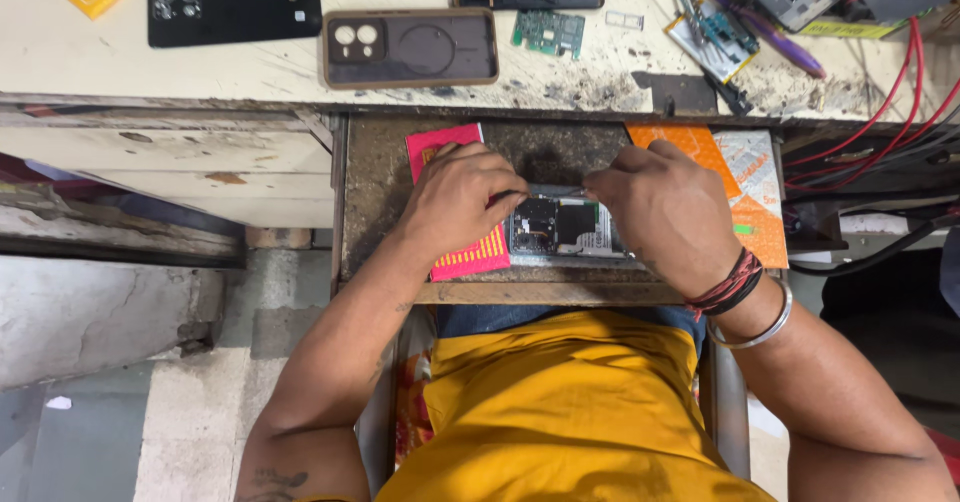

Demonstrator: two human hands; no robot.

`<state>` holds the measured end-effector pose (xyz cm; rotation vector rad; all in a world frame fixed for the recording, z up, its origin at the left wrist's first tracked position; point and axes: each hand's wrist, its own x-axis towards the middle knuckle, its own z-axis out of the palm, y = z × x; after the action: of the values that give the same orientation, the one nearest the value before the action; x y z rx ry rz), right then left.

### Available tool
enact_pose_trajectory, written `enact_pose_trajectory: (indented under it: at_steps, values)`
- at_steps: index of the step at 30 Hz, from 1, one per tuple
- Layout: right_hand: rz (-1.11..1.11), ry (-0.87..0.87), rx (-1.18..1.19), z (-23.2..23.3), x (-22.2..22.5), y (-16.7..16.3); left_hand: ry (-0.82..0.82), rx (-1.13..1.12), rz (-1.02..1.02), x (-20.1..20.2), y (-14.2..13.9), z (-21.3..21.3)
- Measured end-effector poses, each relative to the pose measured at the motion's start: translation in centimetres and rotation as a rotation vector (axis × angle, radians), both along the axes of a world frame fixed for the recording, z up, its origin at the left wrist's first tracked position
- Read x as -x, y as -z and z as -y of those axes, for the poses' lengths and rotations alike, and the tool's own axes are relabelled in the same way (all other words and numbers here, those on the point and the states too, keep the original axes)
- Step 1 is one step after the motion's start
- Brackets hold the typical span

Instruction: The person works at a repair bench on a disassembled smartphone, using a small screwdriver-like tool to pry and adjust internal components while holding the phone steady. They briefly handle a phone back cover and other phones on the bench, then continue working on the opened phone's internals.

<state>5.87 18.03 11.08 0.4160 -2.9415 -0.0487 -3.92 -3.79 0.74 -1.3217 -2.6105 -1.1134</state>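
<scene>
Pink card (pixel 470 254) lies left of the opened phone (pixel 565 228) in the pulled-out drawer (pixel 375 192). My left hand (pixel 455 200) pinches a thin tool over the phone; my right hand (pixel 668 210), right of it, pinches the tool's far end. A slip could, I judge, gouge the bare board.

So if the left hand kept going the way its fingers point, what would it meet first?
Probably the right hand: the left hand points across the opened phone, fingertips nearly meeting above it. Depth is unclear.
</scene>
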Motion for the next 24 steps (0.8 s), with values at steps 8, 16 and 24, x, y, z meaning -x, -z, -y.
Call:
enact_pose_trajectory:
  at_steps: [8, 16, 24]
  values:
    - [-0.033, -0.002, 0.038, -0.3, 0.2, 0.4, 0.000, -0.033, -0.030, 0.0, -0.1, 0.1]
    - [0.003, -0.016, 0.018, 0.2, 0.6, 1.0, -0.013, -0.010, -0.033, 0.0, -0.1, 0.0]
    - [-0.012, -0.055, 0.008, 0.6, 1.0, 1.2, -0.021, -0.019, -0.040, -0.1, -0.1, 0.0]
